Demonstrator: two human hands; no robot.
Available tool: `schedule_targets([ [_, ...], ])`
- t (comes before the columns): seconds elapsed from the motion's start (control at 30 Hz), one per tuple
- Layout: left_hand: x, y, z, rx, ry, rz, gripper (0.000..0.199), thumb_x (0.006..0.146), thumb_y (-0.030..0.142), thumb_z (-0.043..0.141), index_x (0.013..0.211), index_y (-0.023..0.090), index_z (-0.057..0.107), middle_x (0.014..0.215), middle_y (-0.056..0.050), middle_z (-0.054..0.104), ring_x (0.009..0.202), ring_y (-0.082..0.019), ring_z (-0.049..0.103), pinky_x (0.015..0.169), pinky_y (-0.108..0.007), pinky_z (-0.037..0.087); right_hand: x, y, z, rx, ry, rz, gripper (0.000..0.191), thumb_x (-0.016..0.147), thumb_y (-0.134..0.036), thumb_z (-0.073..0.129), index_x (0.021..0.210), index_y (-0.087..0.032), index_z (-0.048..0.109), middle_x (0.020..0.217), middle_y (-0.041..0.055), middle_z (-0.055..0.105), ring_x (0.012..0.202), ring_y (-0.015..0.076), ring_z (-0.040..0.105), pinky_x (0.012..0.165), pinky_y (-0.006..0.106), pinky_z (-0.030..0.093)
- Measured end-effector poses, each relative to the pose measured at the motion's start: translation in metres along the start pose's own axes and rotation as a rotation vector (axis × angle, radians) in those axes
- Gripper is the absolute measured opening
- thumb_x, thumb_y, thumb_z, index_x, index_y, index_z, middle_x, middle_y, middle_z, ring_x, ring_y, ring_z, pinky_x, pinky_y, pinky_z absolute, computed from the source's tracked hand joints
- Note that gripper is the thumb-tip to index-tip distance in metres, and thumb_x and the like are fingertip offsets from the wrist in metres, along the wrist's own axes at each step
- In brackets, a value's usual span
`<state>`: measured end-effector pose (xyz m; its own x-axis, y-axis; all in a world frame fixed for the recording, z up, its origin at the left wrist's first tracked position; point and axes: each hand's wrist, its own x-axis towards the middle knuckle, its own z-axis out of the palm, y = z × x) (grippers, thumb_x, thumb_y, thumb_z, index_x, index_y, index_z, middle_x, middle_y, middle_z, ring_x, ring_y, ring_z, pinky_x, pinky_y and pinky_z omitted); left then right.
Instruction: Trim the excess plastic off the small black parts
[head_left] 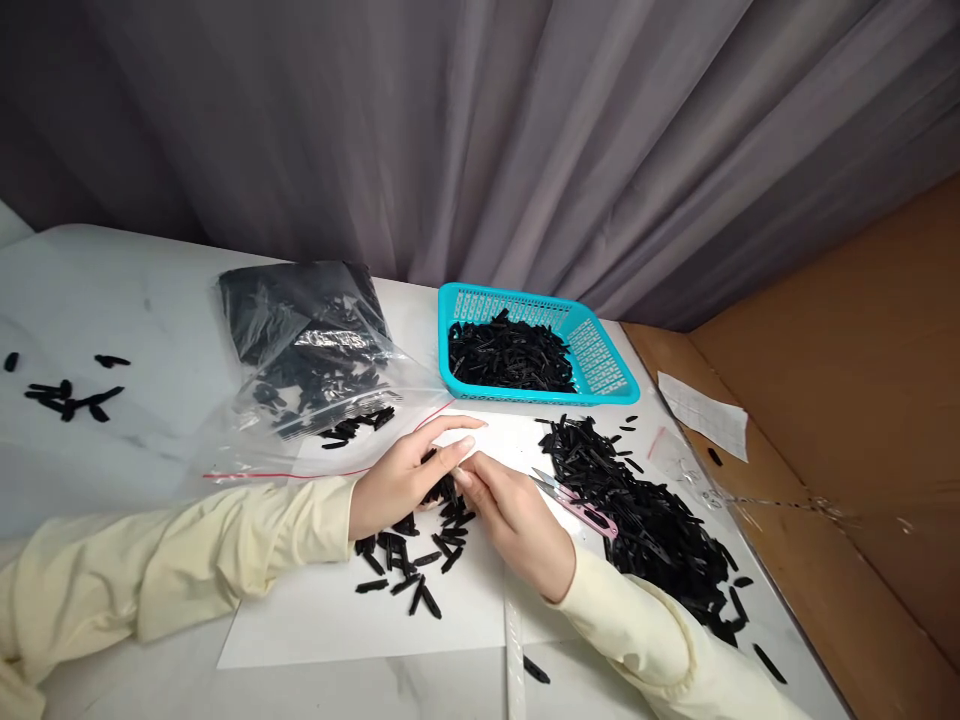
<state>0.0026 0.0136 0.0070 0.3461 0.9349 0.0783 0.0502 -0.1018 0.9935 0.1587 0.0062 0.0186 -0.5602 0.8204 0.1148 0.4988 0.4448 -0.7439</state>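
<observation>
My left hand (405,485) and my right hand (517,520) meet over a sheet of white paper (300,630). The left thumb and fingers bend toward the right fingertips, which are pinched together. Whatever sits between the fingertips of both hands is too small or hidden to make out. Beneath and in front of the hands lies a loose cluster of small, narrow black pieces (405,575), partly covered by the left hand. Right of my right hand lie pink-handled snips (592,515) with pointed blades, against a larger heap of the same black pieces (652,520).
Behind the hands stands a blue plastic basket (615,385) containing many black pieces. A clear zip bag (315,350), partly filled with black pieces, lies back left. Several loose pieces (71,400) lie far left. Cardboard (840,380) borders the right; a grey curtain (450,130) hangs behind.
</observation>
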Motion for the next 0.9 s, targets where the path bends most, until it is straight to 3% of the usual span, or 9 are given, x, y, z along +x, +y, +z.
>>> schedule_targets([
  [0.17, -0.002, -0.002, 0.001, -0.066, -0.074, -0.036, 0.032, 0.092, 0.033, 0.04, 0.119, 0.018, 0.047, 0.047, 0.008, 0.038, 0.033, -0.007, 0.03, 0.029, -0.019, 0.025, -0.011, 0.004, -0.004, 0.029, -0.006, 0.054, 0.026, 0.095, -0.027, 0.03, 0.072, -0.021, 0.04, 0.06, -0.0023, 0.048, 0.054, 0.0118, 0.044, 0.055, 0.024, 0.037],
  [0.3, -0.001, -0.001, 0.0, 0.099, -0.069, 0.047, 0.031, 0.09, 0.03, 0.043, 0.117, 0.017, 0.051, 0.061, 0.003, 0.054, 0.045, -0.009, 0.047, 0.038, -0.018, 0.038, -0.016, 0.008, 0.003, -0.077, 0.004, -0.001, 0.016, 0.094, -0.026, 0.03, 0.088, -0.02, 0.044, 0.074, 0.0019, 0.057, 0.06, 0.0137, 0.05, 0.055, 0.025, 0.039],
  [0.4, 0.0, 0.0, 0.0, 0.189, -0.069, 0.107, 0.028, 0.09, 0.028, 0.044, 0.113, 0.017, 0.056, 0.078, -0.001, 0.062, 0.059, -0.011, 0.056, 0.05, -0.018, 0.046, -0.015, 0.012, 0.007, -0.165, 0.024, -0.065, 0.019, 0.093, -0.021, 0.027, 0.09, -0.02, 0.045, 0.072, 0.0027, 0.056, 0.059, 0.0148, 0.051, 0.055, 0.025, 0.04],
  [0.57, -0.001, -0.002, 0.0, 0.093, -0.126, 0.044, 0.032, 0.093, 0.029, 0.037, 0.12, 0.018, 0.051, 0.052, 0.005, 0.051, 0.04, -0.008, 0.044, 0.035, -0.017, 0.037, -0.018, 0.023, 0.005, -0.268, 0.122, -0.157, 0.021, 0.093, -0.019, 0.029, 0.087, -0.019, 0.048, 0.068, 0.0027, 0.053, 0.059, 0.0153, 0.052, 0.055, 0.025, 0.04],
  [0.9, -0.004, -0.004, -0.002, -0.053, -0.186, -0.046, 0.032, 0.092, 0.024, 0.037, 0.122, 0.021, 0.047, 0.05, 0.006, 0.048, 0.04, -0.008, 0.042, 0.037, -0.017, 0.04, -0.02, 0.03, 0.007, -0.145, 0.175, -0.166, 0.019, 0.093, -0.021, 0.032, 0.096, -0.019, 0.05, 0.075, 0.0051, 0.06, 0.064, 0.0154, 0.057, 0.058, 0.025, 0.044],
])
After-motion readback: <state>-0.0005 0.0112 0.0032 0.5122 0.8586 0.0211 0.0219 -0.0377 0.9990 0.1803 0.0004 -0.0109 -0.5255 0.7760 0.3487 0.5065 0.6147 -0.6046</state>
